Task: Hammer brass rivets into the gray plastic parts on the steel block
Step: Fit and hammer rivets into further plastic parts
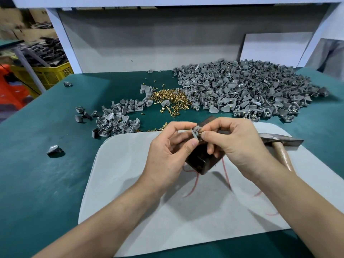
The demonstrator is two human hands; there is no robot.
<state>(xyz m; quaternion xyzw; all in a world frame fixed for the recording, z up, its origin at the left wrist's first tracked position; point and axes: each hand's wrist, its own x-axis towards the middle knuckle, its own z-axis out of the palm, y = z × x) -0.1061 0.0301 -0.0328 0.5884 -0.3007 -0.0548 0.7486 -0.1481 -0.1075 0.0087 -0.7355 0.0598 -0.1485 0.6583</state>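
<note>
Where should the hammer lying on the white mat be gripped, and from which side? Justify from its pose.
Grip the hammer by its wooden handle, coming from the right, probably with the right hand. The handle runs back towards the person on that side, while the metal head lies beside the steel block.

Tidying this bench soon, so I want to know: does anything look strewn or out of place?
Yes. Two stray gray parts lie alone on the green mat, one left of the white board, the other at the far left edge, apart from both piles. Brass rivets are scattered loose. Red marks streak the board.
</note>
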